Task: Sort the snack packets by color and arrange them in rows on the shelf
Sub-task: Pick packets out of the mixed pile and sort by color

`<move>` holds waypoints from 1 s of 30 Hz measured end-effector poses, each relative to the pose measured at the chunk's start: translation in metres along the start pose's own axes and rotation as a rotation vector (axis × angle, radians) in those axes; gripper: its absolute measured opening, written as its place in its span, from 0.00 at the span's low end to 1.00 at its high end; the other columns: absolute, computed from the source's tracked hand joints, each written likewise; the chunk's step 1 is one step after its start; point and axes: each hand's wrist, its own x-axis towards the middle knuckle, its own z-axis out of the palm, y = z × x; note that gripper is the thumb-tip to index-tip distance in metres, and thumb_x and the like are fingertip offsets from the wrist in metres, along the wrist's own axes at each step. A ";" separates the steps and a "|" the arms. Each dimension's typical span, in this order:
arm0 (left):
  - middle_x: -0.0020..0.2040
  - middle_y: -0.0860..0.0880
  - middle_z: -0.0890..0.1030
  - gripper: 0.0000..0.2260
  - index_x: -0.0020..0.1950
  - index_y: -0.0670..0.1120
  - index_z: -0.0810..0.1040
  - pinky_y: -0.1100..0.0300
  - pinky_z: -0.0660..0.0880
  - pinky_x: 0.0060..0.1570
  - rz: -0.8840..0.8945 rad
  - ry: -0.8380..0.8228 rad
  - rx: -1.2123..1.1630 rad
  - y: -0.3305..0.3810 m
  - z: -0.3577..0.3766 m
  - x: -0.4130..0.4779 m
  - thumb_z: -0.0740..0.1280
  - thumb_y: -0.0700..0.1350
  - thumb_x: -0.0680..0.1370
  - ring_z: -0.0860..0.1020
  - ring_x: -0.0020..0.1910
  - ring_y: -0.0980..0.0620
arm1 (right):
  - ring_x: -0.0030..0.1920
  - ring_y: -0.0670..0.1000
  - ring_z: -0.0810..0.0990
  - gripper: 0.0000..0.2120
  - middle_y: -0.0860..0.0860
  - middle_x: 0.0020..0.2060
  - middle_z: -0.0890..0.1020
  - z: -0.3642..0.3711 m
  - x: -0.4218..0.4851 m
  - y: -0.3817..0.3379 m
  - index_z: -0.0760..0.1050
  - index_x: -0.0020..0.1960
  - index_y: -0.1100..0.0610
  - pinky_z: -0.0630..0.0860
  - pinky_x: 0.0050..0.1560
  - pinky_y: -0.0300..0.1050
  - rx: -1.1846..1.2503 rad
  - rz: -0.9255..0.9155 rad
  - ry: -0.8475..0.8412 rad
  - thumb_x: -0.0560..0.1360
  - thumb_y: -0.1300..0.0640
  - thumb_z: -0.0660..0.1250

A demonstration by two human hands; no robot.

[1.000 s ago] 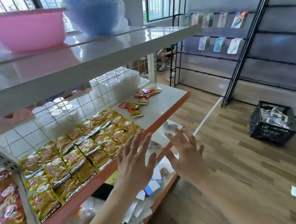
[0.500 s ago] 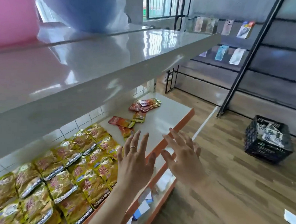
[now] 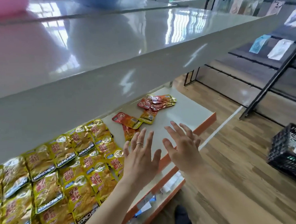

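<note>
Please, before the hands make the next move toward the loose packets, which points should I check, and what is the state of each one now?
1. Left hand and right hand hold nothing, fingers spread: ok.
2. Loose red and orange foil packets lie ahead of the fingers, in view: ok.
3. Those loose packets sorted by colour: not ok, they lie mixed and overlapping.
4. Yellow foil packets lie in tidy rows: ok.
5. Bare part of the white shelf board for a new row: ok.
6. Clearance under the grey upper shelf for the hands: cannot tell.
</note>
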 end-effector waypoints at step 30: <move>0.51 0.48 0.80 0.16 0.50 0.46 0.80 0.48 0.71 0.57 -0.198 0.402 0.214 0.034 0.094 0.109 0.64 0.58 0.75 0.78 0.53 0.44 | 0.70 0.57 0.62 0.27 0.53 0.69 0.67 0.032 0.253 0.120 0.63 0.74 0.51 0.58 0.68 0.59 -0.272 -0.354 -0.275 0.79 0.39 0.60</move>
